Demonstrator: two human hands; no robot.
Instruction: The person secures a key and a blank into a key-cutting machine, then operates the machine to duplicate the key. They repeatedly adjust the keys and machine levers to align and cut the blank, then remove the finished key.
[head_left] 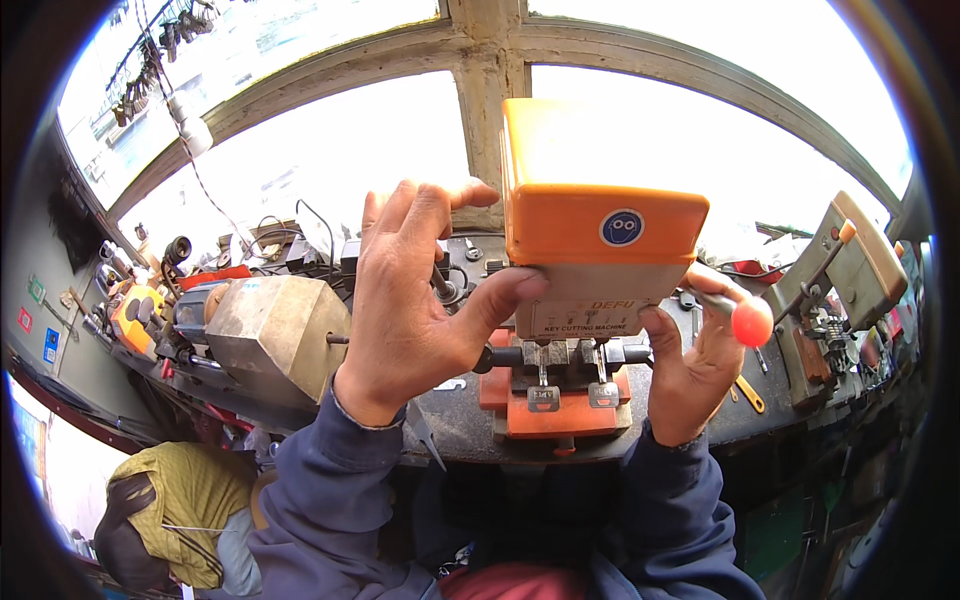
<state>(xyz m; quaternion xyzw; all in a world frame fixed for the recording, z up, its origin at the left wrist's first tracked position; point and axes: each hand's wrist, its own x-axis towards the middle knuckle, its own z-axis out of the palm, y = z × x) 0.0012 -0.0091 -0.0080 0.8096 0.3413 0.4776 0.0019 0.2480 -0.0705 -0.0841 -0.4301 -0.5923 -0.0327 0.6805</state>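
A key cutting machine (pixel 604 240) with an orange and grey housing stands in front of me on the bench. Two keys (pixel 543 399) hang side by side in the clamps over its orange base (pixel 560 418). My left hand (pixel 415 300) is at the housing's left side, fingers spread apart and thumb lying against the lower left of the front panel. On the other side, my right hand (pixel 695 370) has its fingers curled around a grey rod with a round red-orange end (pixel 752 322). The right thumb lies near the lower right corner of the panel. Where the rod leads is hidden.
A second machine (pixel 860 270) stands to the right, a grey-beige boxy machine (pixel 275 330) to the left. A yellow-handled tool (pixel 750 394) lies on the dark bench (pixel 455 435). Key bunches (pixel 180 30) hang at the upper left. A yellow garment (pixel 190 500) is at the lower left.
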